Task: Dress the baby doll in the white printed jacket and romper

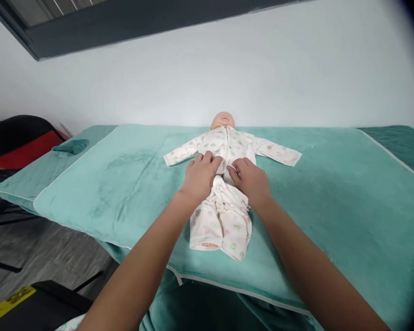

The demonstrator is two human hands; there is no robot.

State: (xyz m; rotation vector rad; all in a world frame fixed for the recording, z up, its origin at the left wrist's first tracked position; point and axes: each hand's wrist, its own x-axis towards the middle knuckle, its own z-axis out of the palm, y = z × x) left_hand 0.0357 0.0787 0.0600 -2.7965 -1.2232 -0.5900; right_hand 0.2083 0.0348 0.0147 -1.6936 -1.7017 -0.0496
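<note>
A baby doll (223, 120) lies on its back on a teal towel (124, 184), head toward the wall. It wears a white printed onesie (227, 145) with the sleeves spread out sideways. My left hand (200, 177) and my right hand (250, 180) meet at the doll's belly. The fingertips of both pinch the onesie's front opening, left and right of the centre line. The legs of the onesie (224, 225) point toward me, with a foot showing at the left cuff.
The towel covers a teal padded table (400, 142) against a pale wall. A small folded teal cloth (71, 146) lies at the far left. A black and red chair (17, 142) stands left of the table. Grey floor and a black box with yellow label (17, 299) are lower left.
</note>
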